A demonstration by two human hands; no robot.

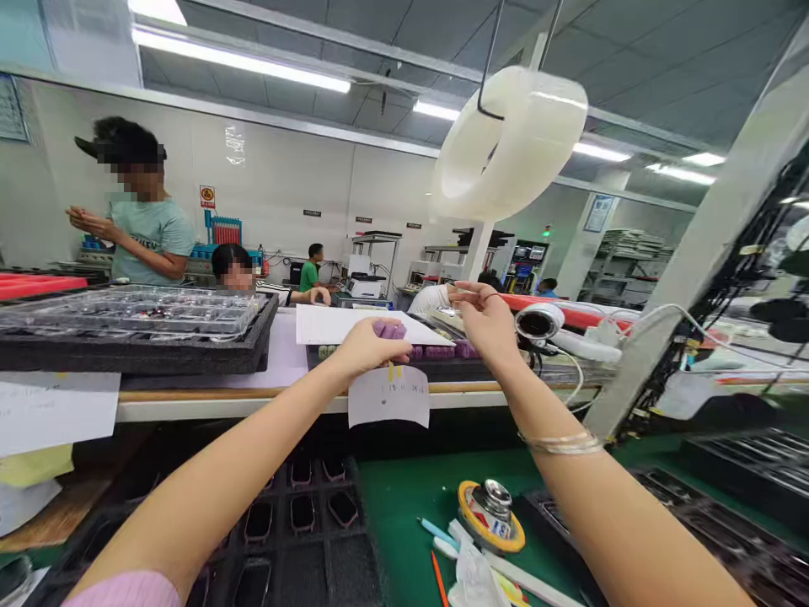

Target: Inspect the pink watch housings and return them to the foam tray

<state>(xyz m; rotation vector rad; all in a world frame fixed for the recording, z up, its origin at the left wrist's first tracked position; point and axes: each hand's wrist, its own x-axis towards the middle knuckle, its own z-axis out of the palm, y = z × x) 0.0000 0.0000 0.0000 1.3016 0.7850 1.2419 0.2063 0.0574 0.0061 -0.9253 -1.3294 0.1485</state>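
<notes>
At centre, the person's left hand (374, 346) clamps a purple, ridged, foam-like bundle (388, 330), apparently mid-handling; the right hand (488, 323), apart, spreads loosely. Next seemingly demands steady grip.

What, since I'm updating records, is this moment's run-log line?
left hand: holding purple item; right hand: raised beside white camera; white sheet: behind left hand
</notes>
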